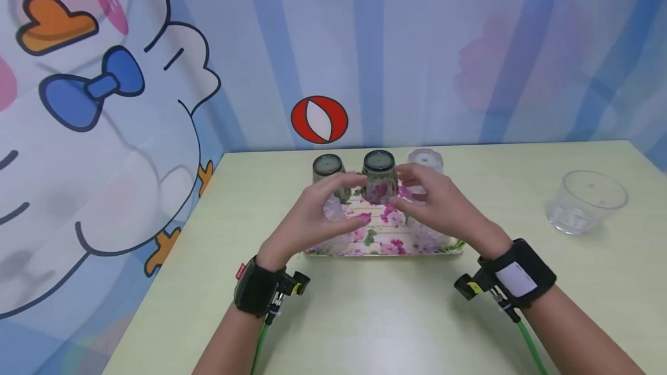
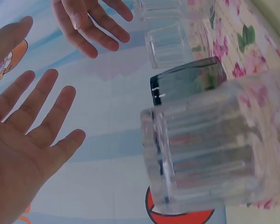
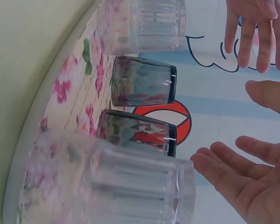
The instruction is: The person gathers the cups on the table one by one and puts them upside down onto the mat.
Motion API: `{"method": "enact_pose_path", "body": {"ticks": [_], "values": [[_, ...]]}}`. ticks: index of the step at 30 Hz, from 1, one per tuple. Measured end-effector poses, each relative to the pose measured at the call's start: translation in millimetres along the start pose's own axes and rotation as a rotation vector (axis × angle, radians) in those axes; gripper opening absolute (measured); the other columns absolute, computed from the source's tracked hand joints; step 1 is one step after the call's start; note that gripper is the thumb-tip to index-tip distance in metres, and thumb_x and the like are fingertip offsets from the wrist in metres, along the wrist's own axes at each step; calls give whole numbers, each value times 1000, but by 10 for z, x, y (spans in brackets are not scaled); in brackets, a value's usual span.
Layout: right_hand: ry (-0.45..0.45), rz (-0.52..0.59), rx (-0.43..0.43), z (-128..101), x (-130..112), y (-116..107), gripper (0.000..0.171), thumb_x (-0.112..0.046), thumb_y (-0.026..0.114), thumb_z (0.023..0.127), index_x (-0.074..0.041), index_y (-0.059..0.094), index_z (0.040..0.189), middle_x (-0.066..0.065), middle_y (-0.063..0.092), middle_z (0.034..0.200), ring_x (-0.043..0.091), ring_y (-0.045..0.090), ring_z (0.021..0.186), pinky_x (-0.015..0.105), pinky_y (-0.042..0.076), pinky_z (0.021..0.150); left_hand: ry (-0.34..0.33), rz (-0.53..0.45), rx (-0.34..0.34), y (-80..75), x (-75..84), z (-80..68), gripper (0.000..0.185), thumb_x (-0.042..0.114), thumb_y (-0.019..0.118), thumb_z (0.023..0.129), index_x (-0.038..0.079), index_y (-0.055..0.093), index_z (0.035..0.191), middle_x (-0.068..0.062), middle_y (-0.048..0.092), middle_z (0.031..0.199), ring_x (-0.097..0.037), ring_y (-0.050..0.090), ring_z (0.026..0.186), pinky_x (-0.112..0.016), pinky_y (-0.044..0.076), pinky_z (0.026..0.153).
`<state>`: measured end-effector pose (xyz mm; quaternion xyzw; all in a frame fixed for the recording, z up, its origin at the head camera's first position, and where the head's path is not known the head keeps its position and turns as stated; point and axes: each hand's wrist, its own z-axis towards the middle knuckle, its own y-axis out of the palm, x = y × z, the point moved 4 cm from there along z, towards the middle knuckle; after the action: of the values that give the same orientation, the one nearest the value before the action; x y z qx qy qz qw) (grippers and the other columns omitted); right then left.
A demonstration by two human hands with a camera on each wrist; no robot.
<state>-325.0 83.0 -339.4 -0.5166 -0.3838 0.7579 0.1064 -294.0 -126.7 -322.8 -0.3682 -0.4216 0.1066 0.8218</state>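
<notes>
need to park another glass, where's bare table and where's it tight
Free: the table in front of the floral tray, between the wrists, and the stretch between the tray and the lone clear cup. Crowded: the tray itself, packed with upturned glasses under both hands.

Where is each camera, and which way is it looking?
Head: worn on the head, looking forward and down at the pale green table; both forearms, left hand and right hand show.
Left wrist: looks past the open left palm at upside-down clear ribbed glasses.
Right wrist: looks past the right fingers along the flowered rectangular tray.
All three share the upside-down dark smoky glass.
</notes>
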Motion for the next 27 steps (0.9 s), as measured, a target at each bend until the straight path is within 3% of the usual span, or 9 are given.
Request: {"method": "enact_pose_path", "body": {"ticks": [9,13,20,27], "values": [[20,-37,16,-97,48,-140,58,-25,61,94,-7,38,143,19,46,143,37,51,128,51,49,102,28,11,-28,147,88,105,63,26,78,80,15,52,136,0,59,136,-13,49,133,-42,37,116],[32,-48,27,-145,85,-201,58,-29,61,94,-7,38,142,19,47,142,37,52,127,50,50,102,51,20,-26,225,131,153,63,27,79,80,15,52,136,0,59,135,-12,53,129,-37,44,111],[71,-89,31,-215,176,-306,57,-27,62,93,-3,40,141,20,48,141,36,52,126,51,49,101,31,-50,-48,356,204,184,63,25,77,82,16,49,138,0,57,137,-13,57,122,-31,50,102],[115,-137,49,-333,294,-476,61,-33,60,94,-4,38,142,21,48,139,39,51,126,54,48,101,31,-106,-60,523,245,240,68,23,76,82,16,45,142,-3,59,135,-14,56,125,-30,49,105]]}}
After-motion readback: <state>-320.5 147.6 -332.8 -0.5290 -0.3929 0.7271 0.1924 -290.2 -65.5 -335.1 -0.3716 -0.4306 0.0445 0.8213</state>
